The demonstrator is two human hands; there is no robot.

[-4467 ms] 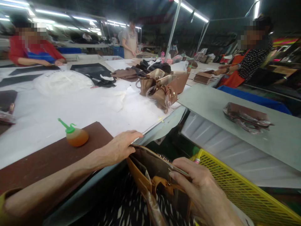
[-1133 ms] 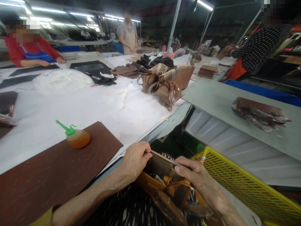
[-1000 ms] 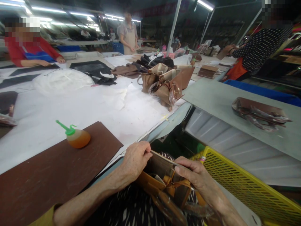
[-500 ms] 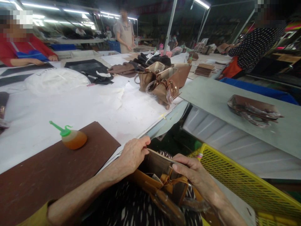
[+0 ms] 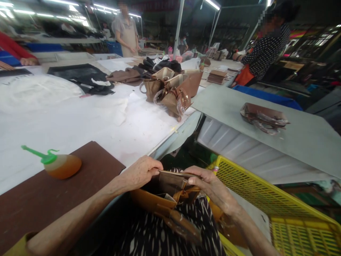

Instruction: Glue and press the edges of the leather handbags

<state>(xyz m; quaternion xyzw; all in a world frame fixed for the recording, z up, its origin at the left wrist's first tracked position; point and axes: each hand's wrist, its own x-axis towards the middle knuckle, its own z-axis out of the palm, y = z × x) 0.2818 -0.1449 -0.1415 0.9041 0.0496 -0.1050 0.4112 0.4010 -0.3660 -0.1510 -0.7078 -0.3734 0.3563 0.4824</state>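
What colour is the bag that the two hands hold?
Orange-tan bag, with a darker brown flap at its top; head view.

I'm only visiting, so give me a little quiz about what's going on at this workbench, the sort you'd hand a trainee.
1. True or false: the left hand and the right hand both grip the top edge of the brown bag held over the person's lap.
2. What colour is the spout of the squeeze bottle lying on the dark mat? A red, B green, C blue.
3. Fill in: the yellow crate sits on the person's ____ side.
Key: 1 true; 2 B; 3 right.
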